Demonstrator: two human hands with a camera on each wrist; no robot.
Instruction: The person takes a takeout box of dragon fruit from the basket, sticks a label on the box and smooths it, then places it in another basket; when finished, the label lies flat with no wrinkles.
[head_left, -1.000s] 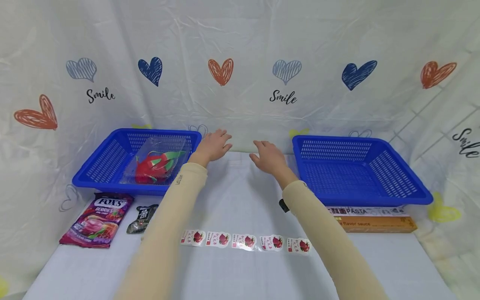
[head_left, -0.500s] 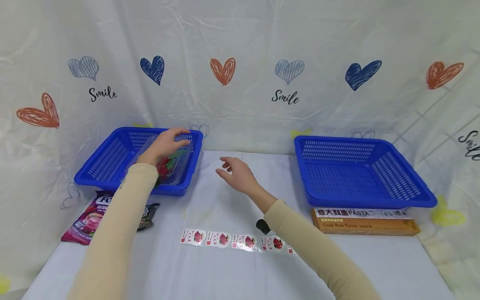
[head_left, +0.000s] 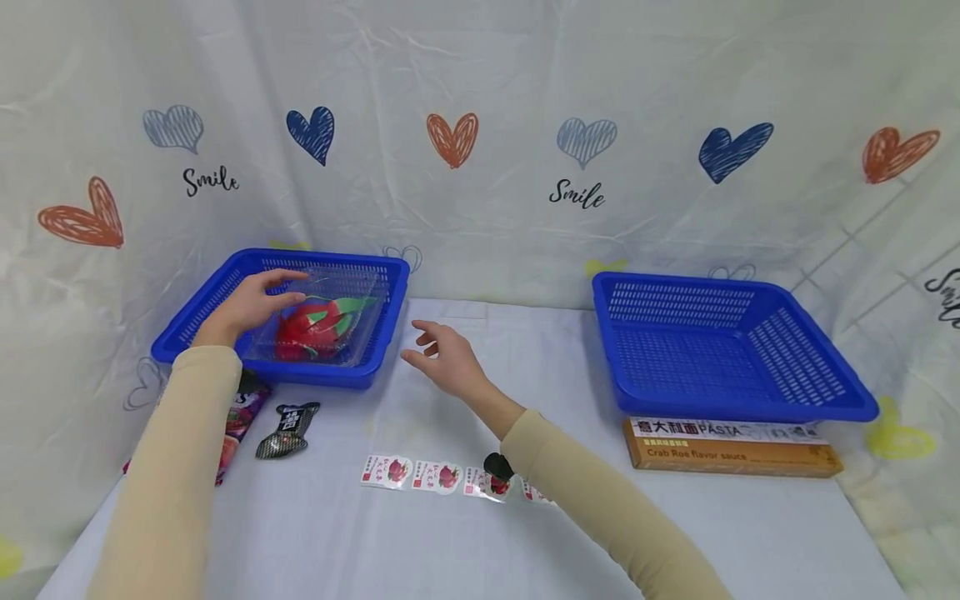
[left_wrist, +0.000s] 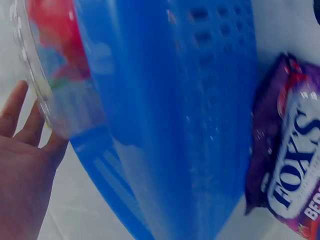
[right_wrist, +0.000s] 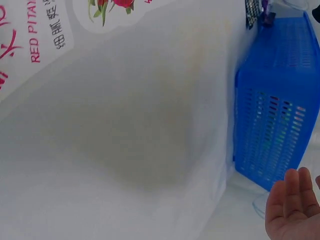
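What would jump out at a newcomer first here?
Probably the red-and-green item in a clear box inside the left blue basket, with the left hand close by. Next comes the right blue basket, behind a pasta box. A row of red-fruit stickers lies nearer the person, between them.

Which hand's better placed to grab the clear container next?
Left, I'd say: the left hand is open at the edge of the clear container in the left blue basket. The right hand is outside that basket, with its side wall in between.
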